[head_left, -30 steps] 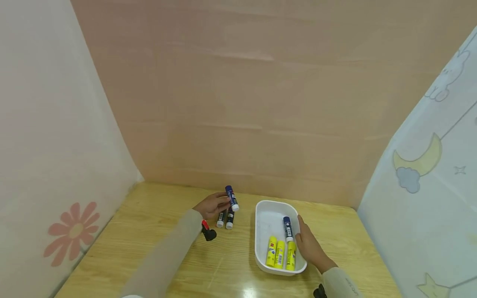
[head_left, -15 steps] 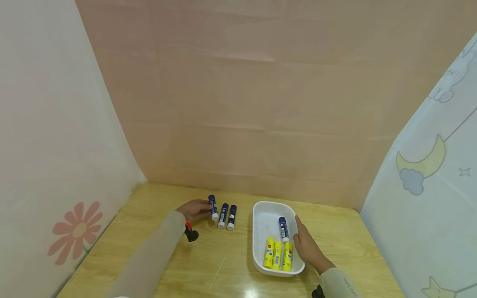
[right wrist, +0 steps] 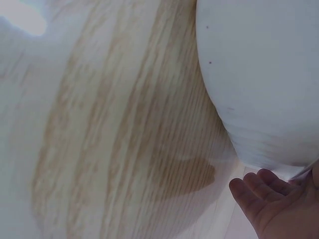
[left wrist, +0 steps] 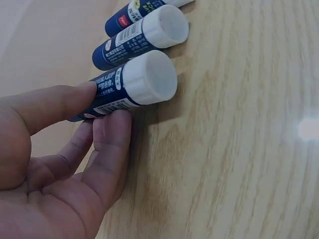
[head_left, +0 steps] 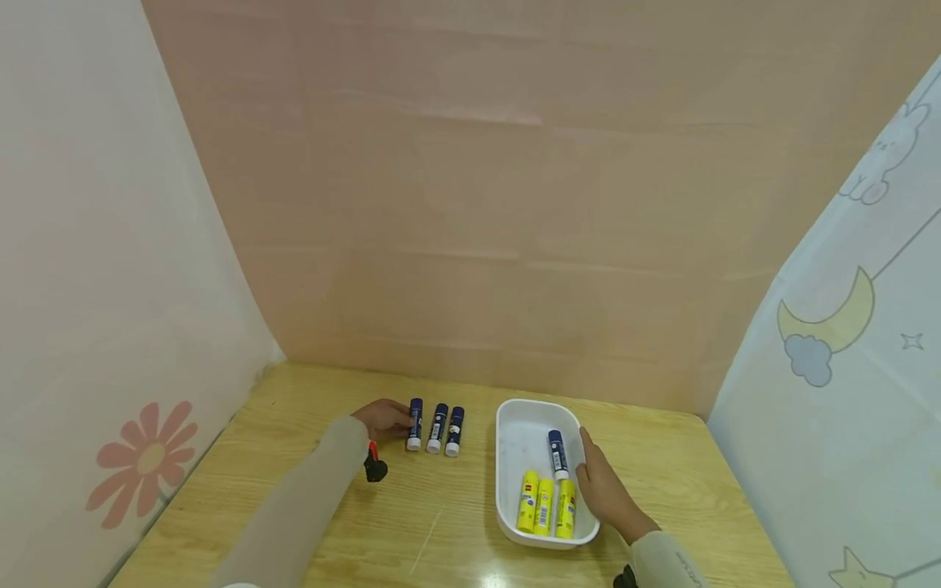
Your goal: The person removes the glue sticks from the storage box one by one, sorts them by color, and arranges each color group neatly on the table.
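Pinching the first blue glue stick (head_left: 415, 425), the left hand (head_left: 384, 416) has its thumb (left wrist: 60, 102) on one side of the barrel and its bent fingers (left wrist: 112, 144) on the other, so the grip is narrow. This stick is at the fingertips, with the white end nearer to the person and the dark end away; whether its full length rests on the tabletop (head_left: 382, 523), I cannot tell. Just to the right of the left hand, the second blue stick (head_left: 437, 429) and the third blue stick (head_left: 455, 431) lie side by side in the same direction, apart from each other

The right hand (head_left: 606, 486) holds the right wall of the white tray (head_left: 522, 441), with the thumb at the rim; some of its fingers (right wrist: 256, 186) show outside the tray, and how firm this hold is, I cannot tell. Inside the tray, near the right hand, lies the fourth blue stick (head_left: 557, 454). Nearer to the person than this one are three yellow sticks (head_left: 543, 506), also to the left of the right hand. Both arms wear beige sleeves (head_left: 294, 506). Far to the left of the left hand, a red flower (head_left: 140, 464) is printed on the pale wall (head_left: 95, 245)
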The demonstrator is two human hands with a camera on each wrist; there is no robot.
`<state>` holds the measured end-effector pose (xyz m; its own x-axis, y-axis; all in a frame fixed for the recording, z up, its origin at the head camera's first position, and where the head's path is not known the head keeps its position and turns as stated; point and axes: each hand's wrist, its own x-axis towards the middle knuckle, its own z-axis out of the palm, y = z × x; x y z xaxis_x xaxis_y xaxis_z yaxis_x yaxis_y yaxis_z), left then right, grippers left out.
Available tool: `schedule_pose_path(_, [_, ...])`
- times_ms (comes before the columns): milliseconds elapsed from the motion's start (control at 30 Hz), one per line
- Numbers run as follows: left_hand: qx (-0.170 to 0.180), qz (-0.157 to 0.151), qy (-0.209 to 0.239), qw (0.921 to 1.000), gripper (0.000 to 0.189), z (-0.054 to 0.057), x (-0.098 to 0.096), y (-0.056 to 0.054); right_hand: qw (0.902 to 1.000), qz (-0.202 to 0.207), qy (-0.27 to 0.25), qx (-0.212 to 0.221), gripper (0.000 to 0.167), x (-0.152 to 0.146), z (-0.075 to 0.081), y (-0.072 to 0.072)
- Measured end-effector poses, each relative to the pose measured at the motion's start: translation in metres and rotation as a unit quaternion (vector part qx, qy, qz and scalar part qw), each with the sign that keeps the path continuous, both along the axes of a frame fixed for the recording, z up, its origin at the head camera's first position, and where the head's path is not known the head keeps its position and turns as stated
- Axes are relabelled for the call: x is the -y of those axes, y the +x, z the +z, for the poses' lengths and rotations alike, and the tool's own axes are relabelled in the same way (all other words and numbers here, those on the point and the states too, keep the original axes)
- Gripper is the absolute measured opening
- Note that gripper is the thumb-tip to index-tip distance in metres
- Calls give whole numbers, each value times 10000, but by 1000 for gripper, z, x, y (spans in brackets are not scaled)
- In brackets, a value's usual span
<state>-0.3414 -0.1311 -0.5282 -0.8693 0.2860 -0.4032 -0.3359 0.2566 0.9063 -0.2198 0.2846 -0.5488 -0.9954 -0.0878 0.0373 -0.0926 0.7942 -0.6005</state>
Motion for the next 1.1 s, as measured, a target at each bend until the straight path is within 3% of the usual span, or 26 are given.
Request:
schedule_pose_path(200, [-90, 9, -421, 9991, 49, 4, -5, 1, 9999, -13, -11, 116, 64, 0, 1, 0])
schedule_pose_path(467, [-344, 37, -824, 9960, 44, 0, -10, -1, 9999, 62, 38, 156, 64, 1, 6, -2])
schedule_pose_path(800, [-369, 329, -834, 9953, 38, -3, -15, 1, 9999, 51, -53, 138, 64, 1, 5, 0])
schedule_pose_path(1100, [-504, 184, -899, 9945, 37, -1, -19, 3, 9999, 38, -33, 91, 64, 3, 4, 1])
